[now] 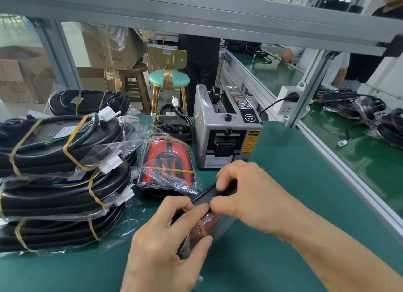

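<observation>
Gripping: my left hand (pixel 162 247) and right hand (pixel 246 193) pinch the bagged red part (pixel 214 222).
Rubber band (pixel 202 227): around it.
Tape dispenser (pixel 226 130): behind.

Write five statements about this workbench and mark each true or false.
1. The left hand and the right hand both grip the bagged red and black part. True.
2. The tape dispenser lies tipped on its side. False: it stands upright on the green mat.
3. A rubber band runs round the held part. True.
4. The bagged black parts at the left lie singly, spread apart. False: they are stacked on one another.
5. The power strip on the frame has nothing plugged in. False: a black plug sits in it.
</observation>
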Motion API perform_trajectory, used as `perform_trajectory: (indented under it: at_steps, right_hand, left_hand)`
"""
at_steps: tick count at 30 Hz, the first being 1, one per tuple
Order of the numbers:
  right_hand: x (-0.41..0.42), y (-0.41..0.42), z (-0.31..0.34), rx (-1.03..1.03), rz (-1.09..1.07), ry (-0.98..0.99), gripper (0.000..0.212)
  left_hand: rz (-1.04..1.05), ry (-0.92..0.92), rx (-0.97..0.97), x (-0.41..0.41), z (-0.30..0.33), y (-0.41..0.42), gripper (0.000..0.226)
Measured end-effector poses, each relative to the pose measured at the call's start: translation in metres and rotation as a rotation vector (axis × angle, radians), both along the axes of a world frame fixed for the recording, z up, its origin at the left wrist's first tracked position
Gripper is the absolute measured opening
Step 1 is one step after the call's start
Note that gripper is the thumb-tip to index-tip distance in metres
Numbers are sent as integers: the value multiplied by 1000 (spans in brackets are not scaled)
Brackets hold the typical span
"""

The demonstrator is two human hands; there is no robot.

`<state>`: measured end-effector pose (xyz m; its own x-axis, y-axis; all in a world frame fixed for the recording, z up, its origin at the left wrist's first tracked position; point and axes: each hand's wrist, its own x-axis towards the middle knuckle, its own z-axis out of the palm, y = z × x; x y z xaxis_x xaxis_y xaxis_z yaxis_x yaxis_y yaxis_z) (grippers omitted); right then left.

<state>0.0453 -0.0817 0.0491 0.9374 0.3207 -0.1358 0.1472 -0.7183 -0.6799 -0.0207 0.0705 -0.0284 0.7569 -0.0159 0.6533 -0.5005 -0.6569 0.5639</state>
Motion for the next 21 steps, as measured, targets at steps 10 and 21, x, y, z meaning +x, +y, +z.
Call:
perform_trajectory:
  at_steps: [10,21]
  right_hand:
    - [-7,-15,-18,77,-22,-94,21]
    - [19,-74,-35,195,193,-73,45]
  left_hand:
    - [-4,31,27,-4,2,0,36]
    - [-132,208,99,2,19,54,42]
